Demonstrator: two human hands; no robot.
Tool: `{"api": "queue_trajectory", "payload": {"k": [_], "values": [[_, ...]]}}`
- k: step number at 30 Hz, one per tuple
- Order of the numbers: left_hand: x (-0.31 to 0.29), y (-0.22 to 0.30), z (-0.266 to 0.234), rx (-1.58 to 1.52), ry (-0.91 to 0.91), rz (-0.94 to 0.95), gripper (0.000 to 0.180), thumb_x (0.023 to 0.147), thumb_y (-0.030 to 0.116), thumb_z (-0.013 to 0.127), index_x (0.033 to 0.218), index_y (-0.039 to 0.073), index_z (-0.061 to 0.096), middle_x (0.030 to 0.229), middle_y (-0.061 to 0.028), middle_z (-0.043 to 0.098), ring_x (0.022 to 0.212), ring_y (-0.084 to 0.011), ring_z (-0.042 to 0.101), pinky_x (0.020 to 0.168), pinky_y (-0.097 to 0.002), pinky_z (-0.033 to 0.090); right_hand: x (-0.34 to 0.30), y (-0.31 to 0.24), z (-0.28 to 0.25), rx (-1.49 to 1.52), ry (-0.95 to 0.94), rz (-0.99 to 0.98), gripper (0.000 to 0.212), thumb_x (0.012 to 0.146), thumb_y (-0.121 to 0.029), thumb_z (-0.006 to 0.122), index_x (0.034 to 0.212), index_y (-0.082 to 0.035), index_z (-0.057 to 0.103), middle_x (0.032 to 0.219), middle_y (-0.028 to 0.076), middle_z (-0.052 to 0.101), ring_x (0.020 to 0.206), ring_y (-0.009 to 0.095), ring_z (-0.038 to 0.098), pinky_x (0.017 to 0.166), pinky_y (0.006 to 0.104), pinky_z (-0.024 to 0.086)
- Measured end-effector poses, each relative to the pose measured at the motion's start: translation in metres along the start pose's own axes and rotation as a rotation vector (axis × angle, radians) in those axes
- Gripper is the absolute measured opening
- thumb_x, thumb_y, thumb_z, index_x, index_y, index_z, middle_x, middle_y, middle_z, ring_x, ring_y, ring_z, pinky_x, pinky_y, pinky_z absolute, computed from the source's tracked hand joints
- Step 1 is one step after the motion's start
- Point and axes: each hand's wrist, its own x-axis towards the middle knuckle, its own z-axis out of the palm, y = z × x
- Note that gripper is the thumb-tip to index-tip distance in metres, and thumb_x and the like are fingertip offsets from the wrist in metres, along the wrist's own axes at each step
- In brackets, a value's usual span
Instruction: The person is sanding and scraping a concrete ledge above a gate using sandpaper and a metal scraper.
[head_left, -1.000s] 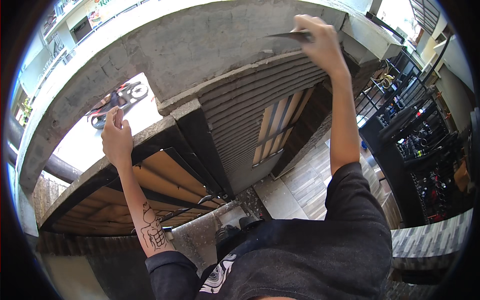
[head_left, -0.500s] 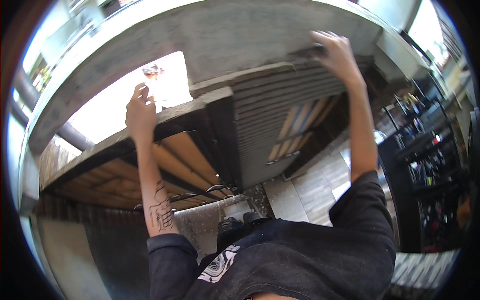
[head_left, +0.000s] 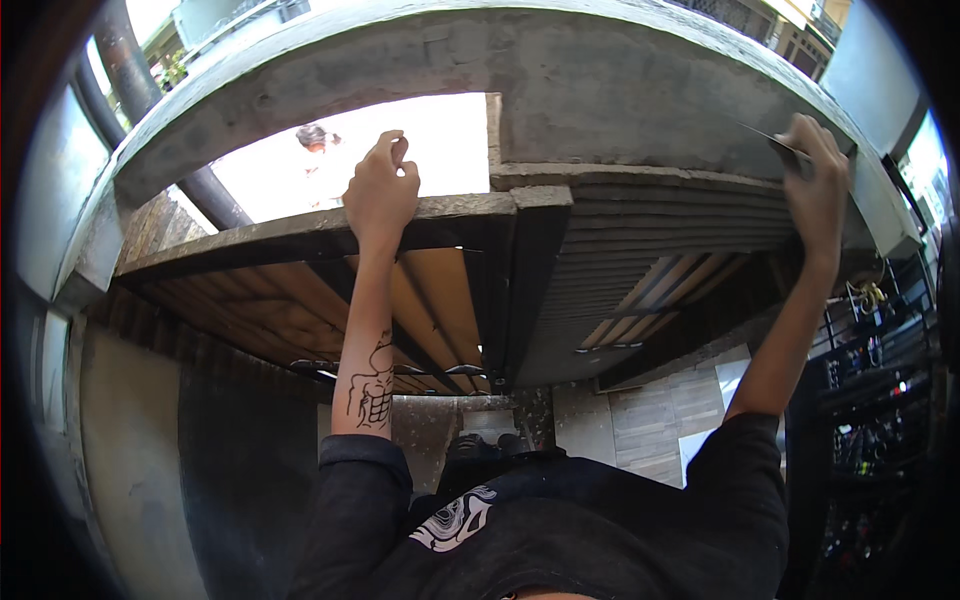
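Observation:
My left hand (head_left: 380,190) reaches up and curls its fingers over the top edge of a dark metal frame (head_left: 300,232) with wooden slats below it. My right hand (head_left: 818,190) is raised at the far right, shut on a thin dark flat blade (head_left: 768,138). The blade's tip lies against the grey concrete beam (head_left: 600,80) above a dark slatted panel (head_left: 650,270). Both forearms come up from dark sleeves, and the left one has a tattoo.
Another person (head_left: 318,140) stands far off in the bright opening. A dark pipe (head_left: 125,60) runs at the upper left. Racks of small items (head_left: 870,420) fill the right side. Pale floor tiles (head_left: 650,420) lie below, near my shoes (head_left: 490,445).
The view has swung. My left hand has shifted along the frame's top edge and curled over it. My right hand with the blade has moved to the beam's right end.

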Motion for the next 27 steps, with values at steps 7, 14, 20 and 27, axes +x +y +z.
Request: {"api": "queue_trajectory", "payload": {"k": [7,14,20,27], "values": [[0.0,-0.005,-0.003,0.011,0.024,-0.012,0.039,0.077,0.014,0.051,0.115,0.017,0.059,0.1,-0.0107,0.068,0.092,-0.0309,0.065,0.079,-0.0429,0.05,0.007,-0.018,0.002,-0.121,-0.058,-0.123,0.025,0.071,-0.002,0.066,0.093,-0.011,0.057,0.081,-0.001,0.061,0.082,0.02,0.058,0.077,0.0391,0.039],[0.0,0.0,0.0,0.037,0.004,-0.004,0.04,0.078,0.016,0.052,0.117,0.02,0.058,0.103,-0.0087,0.068,0.09,-0.0272,0.066,0.08,-0.042,0.05,-0.008,-0.019,0.033,-0.152,-0.075,-0.17,0.018,0.073,0.0,0.064,0.085,-0.011,0.056,0.08,-0.005,0.062,0.082,0.017,0.06,0.076,0.0386,0.039],[0.005,0.002,0.006,0.019,-0.015,0.023,0.04,0.08,0.016,0.051,0.119,0.021,0.056,0.112,-0.0033,0.066,0.094,-0.0252,0.065,0.081,-0.0406,0.05,-0.016,-0.01,0.038,-0.202,-0.003,-0.055,0.025,0.073,0.0,0.065,0.091,-0.017,0.061,0.082,-0.007,0.063,0.086,0.016,0.061,0.077,0.0393,0.038],[0.007,-0.012,0.007,-0.003,-0.024,-0.022,0.041,0.079,0.016,0.051,0.119,0.021,0.057,0.11,-0.0053,0.066,0.093,-0.0258,0.065,0.081,-0.0405,0.049,-0.009,-0.013,0.006,-0.196,-0.005,0.006,0.024,0.074,-0.002,0.064,0.095,-0.013,0.061,0.087,-0.001,0.065,0.085,0.017,0.063,0.084,0.0392,0.039]]}}
